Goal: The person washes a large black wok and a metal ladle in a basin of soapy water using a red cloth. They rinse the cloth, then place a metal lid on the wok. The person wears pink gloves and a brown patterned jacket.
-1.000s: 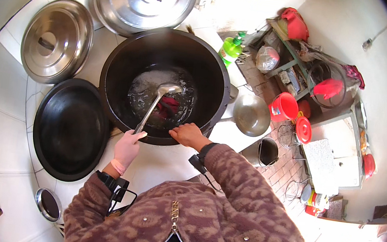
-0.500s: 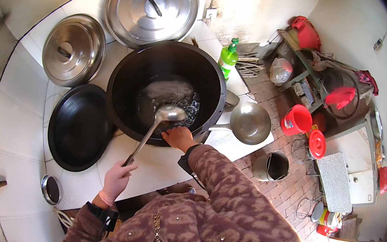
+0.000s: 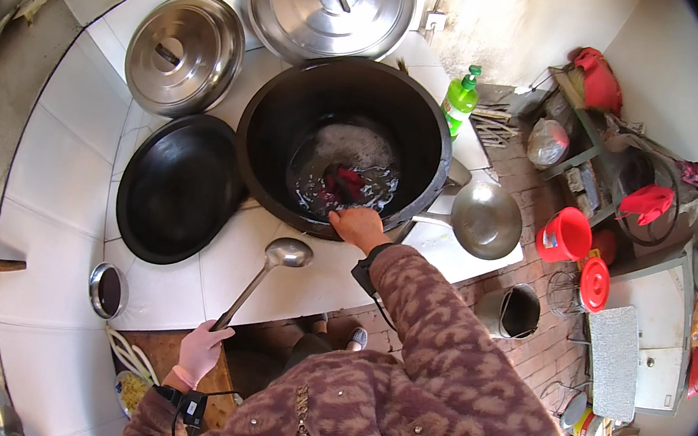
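Observation:
My left hand (image 3: 203,351) is closed around the handle of a steel ladle (image 3: 289,252). The ladle's bowl hangs over the white tiled counter, just outside the near rim of a large, deep black pot (image 3: 272,100). On that near rim rests my right hand (image 3: 357,226), its fingers curled over the edge. Sudsy water (image 3: 351,138) covers the pot's bottom. A crumpled red and dark cloth-like thing (image 3: 343,184) lies in it, beyond my right fingertips. What my right fingertips touch inside the rim is partly hidden.
Two steel lids (image 3: 332,2) lean at the back, and a wide black pan (image 3: 182,190) lies left of the pot. A green pump bottle (image 3: 460,102) and a metal wok (image 3: 486,220) stand to the right. Beyond are a red bucket (image 3: 564,235) and a metal pail (image 3: 509,311).
The ladle has come out of the pot toward me, its bowl now outside the near rim. The red thing in the water now shows. My right hand stays at the rim.

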Motion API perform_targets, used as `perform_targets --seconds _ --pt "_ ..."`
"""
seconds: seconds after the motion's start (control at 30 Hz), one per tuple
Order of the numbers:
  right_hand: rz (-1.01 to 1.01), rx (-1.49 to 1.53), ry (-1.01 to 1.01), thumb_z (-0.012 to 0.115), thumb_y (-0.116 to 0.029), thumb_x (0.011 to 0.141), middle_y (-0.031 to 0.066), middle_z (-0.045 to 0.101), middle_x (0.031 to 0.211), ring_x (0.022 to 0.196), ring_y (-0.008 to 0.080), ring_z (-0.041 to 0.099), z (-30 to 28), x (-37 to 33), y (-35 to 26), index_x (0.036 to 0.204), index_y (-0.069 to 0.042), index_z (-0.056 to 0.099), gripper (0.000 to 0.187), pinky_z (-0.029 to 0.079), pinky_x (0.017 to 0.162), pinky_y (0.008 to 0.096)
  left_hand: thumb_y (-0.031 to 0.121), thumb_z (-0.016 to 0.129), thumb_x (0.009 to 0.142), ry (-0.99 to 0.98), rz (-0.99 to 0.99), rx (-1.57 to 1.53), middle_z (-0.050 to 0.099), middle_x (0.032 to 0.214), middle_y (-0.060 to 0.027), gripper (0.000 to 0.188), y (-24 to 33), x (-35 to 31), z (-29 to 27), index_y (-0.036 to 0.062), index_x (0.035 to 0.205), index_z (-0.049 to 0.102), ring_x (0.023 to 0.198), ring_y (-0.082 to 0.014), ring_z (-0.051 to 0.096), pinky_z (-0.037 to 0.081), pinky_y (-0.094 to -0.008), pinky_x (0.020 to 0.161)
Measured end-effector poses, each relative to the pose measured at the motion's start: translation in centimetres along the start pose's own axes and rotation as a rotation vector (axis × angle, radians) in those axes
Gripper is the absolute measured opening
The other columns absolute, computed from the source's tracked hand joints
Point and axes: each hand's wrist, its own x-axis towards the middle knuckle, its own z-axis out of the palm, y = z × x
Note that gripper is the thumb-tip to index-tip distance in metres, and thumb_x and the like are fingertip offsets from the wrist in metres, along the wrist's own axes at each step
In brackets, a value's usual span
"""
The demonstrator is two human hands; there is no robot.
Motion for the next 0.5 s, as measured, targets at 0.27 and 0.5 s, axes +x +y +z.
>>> perform_targets --seconds 0.27,0.5 --pt "-0.073 -0.109 -0.011 0.033 -0.042 0.099 0.0136 0.071 0.092 0.087 0.0358 0.068 0.9 0.3 0.5 0.094 -0.012 0.072 0.049 0.053 0.077 0.0483 -0.001 0.057 0.074 0.098 0.142 0.051 0.064 0.098 -0.0136 0.031 -7.0 4.7 2.1 0.0137 0.097 0.072 0.082 -0.0361 0.063 0.052 -0.0429 0.070" --pt "-0.123 -0.136 0.052 0.040 -0.032 0.099 0.0119 0.070 0.085 0.076 0.0357 0.068 1.4 0.1 0.9 0.091 -0.010 0.068 0.037 0.055 0.066 0.0468 0.003 0.059 0.074 -0.101 0.137 0.068 0.063 0.106 -0.0181 0.029 -12.5 8.5 2.5 0.0105 0.099 0.072 0.089 -0.0393 0.063 0.052 -0.0445 0.077"
